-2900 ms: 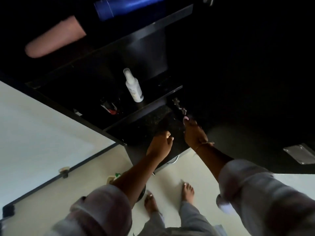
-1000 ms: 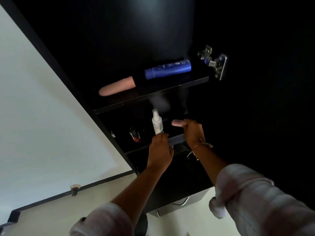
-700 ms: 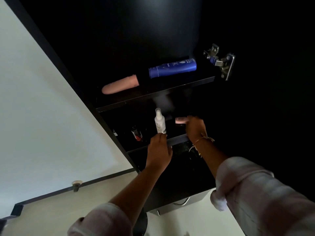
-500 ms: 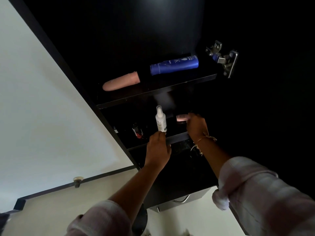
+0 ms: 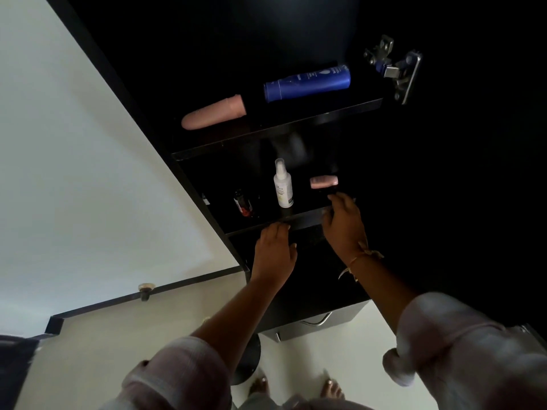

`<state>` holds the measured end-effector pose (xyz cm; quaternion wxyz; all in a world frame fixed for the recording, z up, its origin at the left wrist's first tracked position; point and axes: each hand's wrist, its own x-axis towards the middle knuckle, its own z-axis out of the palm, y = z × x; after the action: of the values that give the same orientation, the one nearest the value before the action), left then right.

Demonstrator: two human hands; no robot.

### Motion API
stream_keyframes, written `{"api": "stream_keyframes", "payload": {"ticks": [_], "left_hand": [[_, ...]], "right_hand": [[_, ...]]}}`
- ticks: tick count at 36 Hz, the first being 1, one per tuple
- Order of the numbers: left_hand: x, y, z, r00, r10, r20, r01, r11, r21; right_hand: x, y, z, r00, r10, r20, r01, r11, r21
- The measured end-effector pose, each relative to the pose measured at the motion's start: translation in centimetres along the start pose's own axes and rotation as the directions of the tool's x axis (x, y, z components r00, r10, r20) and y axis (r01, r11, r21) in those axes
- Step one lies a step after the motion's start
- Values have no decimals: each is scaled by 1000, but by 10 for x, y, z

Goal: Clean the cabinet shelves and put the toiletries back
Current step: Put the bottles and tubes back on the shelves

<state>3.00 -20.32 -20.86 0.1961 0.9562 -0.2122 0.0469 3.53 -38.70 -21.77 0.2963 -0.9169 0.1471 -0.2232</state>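
Note:
A black cabinet holds two visible shelves. On the upper shelf lie a pink tube and a blue bottle. The middle shelf carries a white spray bottle, a small dark bottle with red on it and a pink-capped item. My right hand sits just below that pink-capped item, fingers loose over the shelf's front edge, with a small gap to the item. My left hand touches the same edge with its fingertips, below the spray bottle, and holds nothing visible.
A metal door hinge sticks out at the upper right of the cabinet. A pale wall fills the left. Below the cabinet hangs a grey metal box with a handle. A dark round object and my bare feet are on the light floor.
My right hand brought the pink-capped item up to the middle shelf, then drew back down to the shelf edge, leaving it there. My left hand stayed at the shelf edge.

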Motion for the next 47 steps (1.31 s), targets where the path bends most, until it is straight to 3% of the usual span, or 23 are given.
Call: {"api": "stream_keyframes", "payload": {"ticks": [6,13,21,30,32,34,36,38,40,42,45,47], "left_hand": [[-26,-8,10,999,-2,35,1,1000,11],[-56,-16,14,984,-27,174,38,998,-57],[-79,-26,8,973,18,228,-11,999,-33],[-108,-42,1,961,58,271,-47,998,-50],[-114,-49,2,955,103,277,-92,994,-51],[-120,-55,2,944,119,306,-115,993,-31],[-128,-61,0,938,130,321,-135,991,-7],[-137,-67,-1,935,141,326,-153,988,9],[-147,-73,-2,934,140,329,-155,988,19],[-156,-77,-4,934,137,330,-152,988,20],[-169,-81,-9,932,142,333,-150,989,-2],[-178,-82,-13,932,153,328,-156,988,-18]], "right_hand": [[-45,2,10,998,-35,55,38,998,-58],[-81,4,13,967,-23,254,51,993,-103],[-121,-5,10,955,-80,285,129,979,-157],[-164,-23,3,908,146,392,-52,969,-242],[-179,-24,0,931,173,322,-110,973,-205],[-195,-23,-3,929,296,223,-277,954,-111],[-207,-20,-10,847,511,146,-516,857,-10],[-221,-19,-21,689,723,38,-723,684,94],[-234,-14,-31,509,853,-114,-826,521,214],[-247,-5,-42,364,897,-252,-843,432,320],[-261,8,-66,289,885,-366,-821,426,381],[-266,15,-85,321,860,-396,-785,476,397]]}}
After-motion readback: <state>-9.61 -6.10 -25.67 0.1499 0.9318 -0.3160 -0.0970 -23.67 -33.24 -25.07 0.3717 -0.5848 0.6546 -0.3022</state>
